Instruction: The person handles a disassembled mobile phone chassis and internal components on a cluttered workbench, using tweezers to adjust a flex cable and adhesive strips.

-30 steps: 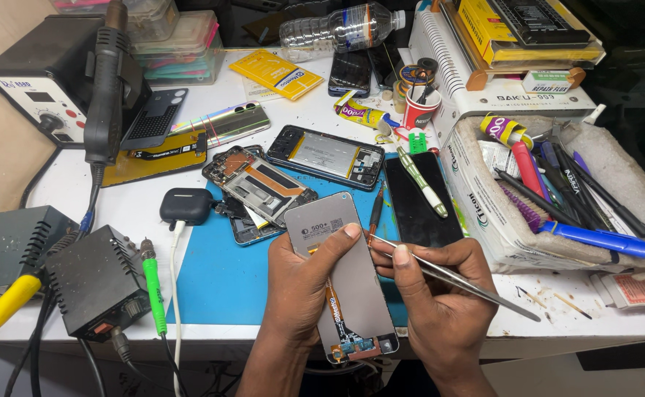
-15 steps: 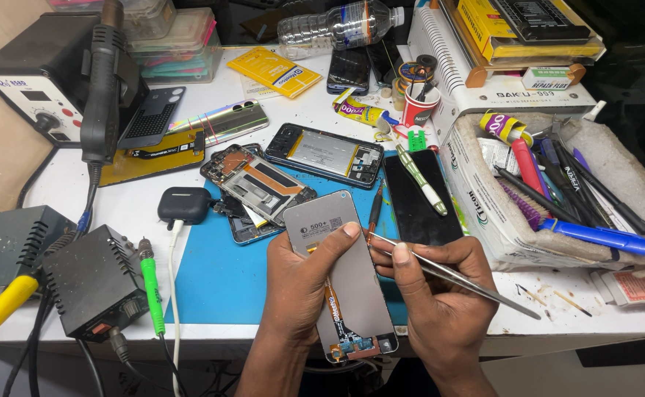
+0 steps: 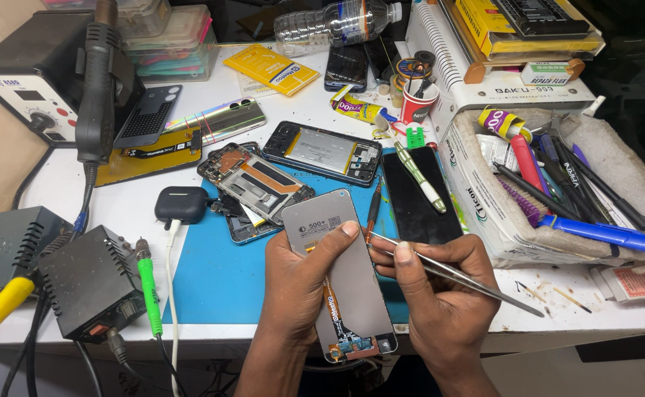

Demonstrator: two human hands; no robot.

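Your left hand [image 3: 300,283] grips 1 grey rectangular phone display panel [image 3: 341,272], back upward, above the blue work mat [image 3: 219,276]. Your right hand [image 3: 440,287] pinches 1 pair of slim steel tweezers [image 3: 458,276], tips now nearer the panel's edge; hold unchanged.

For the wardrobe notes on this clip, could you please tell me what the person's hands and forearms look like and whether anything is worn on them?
Both the left hand and the right hand are bare: no gloves, rings, watch or wristband show. The forearms are uncovered as far as the bottom edge of the picture, with no sleeve or cuff in view. The fingernails are short and unpainted.
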